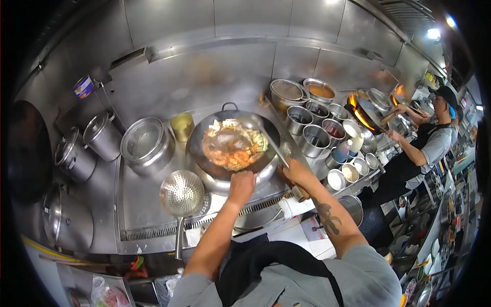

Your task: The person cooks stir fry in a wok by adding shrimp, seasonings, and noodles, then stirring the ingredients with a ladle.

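A black wok [197,140] sits on the burner in front of me, its far loop handle pointing at the back wall. Inside is a steaming mix of food [232,146], with pale and green pieces and an orange-red part in front. My left hand [242,187] is closed at the wok's near rim; the part it grips is covered by the fingers. My right hand [298,173] is wrapped round the handle of a ladle [274,144], whose head rests over the far right of the food. A perforated strainer [181,193] lies left of the wok, handle toward me.
Large steel pots [147,146] line the left side, near a small brass-coloured pot [182,127]. To the right stand sauce containers [316,139], squeeze bottles [341,150] and white bowls [336,179]. Further right, a co-worker [427,138] handles a flaming wok [364,113].
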Demonstrator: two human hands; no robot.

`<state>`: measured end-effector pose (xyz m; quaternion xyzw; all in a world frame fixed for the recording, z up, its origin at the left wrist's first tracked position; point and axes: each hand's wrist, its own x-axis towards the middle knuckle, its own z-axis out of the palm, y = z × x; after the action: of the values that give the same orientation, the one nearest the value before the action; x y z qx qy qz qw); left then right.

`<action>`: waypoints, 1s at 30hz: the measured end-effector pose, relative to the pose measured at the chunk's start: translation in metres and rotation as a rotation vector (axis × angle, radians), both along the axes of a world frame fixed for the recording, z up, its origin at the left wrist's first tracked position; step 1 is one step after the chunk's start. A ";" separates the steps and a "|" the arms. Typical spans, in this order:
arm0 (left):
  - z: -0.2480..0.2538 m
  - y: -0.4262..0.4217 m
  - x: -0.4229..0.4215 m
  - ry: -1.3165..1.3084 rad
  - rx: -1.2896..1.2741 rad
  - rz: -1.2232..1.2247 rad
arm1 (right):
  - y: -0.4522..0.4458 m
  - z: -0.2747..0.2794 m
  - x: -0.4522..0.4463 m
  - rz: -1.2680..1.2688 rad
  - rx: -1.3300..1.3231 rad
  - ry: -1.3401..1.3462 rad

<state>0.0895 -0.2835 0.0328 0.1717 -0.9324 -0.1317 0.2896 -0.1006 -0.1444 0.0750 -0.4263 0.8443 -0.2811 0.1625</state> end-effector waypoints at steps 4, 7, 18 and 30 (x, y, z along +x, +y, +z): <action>-0.035 -0.022 -0.010 -0.012 0.065 -0.022 | -0.029 -0.045 0.017 -0.137 -0.111 -0.479; -0.010 -0.008 -0.002 0.032 0.040 -0.029 | -0.039 -0.020 0.012 -0.129 -0.129 -0.848; -0.020 -0.021 -0.001 0.036 0.151 -0.062 | -0.042 0.010 0.038 0.215 0.112 0.017; -0.021 -0.018 0.000 -0.013 0.069 -0.022 | 0.005 0.026 0.018 0.069 -0.045 -0.003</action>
<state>0.0892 -0.3012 0.0119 0.1722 -0.9310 -0.1658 0.2759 -0.0829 -0.1396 0.1015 -0.4584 0.8223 -0.2949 0.1637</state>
